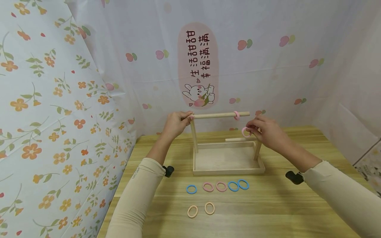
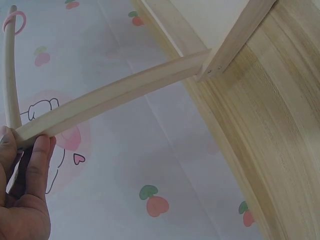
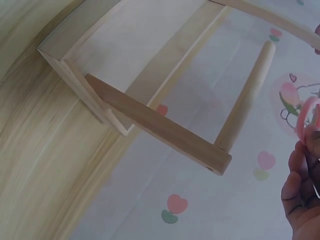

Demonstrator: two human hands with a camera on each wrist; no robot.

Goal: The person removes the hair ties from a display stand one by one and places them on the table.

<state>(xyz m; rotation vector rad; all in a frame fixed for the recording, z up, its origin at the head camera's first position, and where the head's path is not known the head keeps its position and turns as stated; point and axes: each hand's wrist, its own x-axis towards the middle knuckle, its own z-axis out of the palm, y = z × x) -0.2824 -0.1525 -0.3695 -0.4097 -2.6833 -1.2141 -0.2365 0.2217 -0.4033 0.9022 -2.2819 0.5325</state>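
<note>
A wooden rack has a shallow tray base (image 1: pixel 229 172), a tall left post (image 1: pixel 194 137) and a shorter right post (image 1: pixel 257 150). Its upper rod (image 1: pixel 214 115) points right and carries a pink ring (image 1: pixel 236 115) near the free end; a lower rod (image 1: pixel 238 139) points left from the shorter post. My left hand (image 1: pixel 176 124) grips the top of the tall post, as the left wrist view confirms. Between thumb and fingers, my right hand (image 1: pixel 268 132) pinches another pink ring (image 3: pixel 302 120), below and right of the upper rod's tip and apart from it.
In front of the rack lie a blue ring (image 1: pixel 191 189), two pink rings (image 1: pixel 221 186) and two touching blue rings (image 1: pixel 233 186). Nearer me are two beige rings (image 1: pixel 209 208). Black clamp-like pieces (image 1: pixel 294 177) show beside both forearms. A printed cloth (image 1: pixel 143 66) hangs behind the wooden table.
</note>
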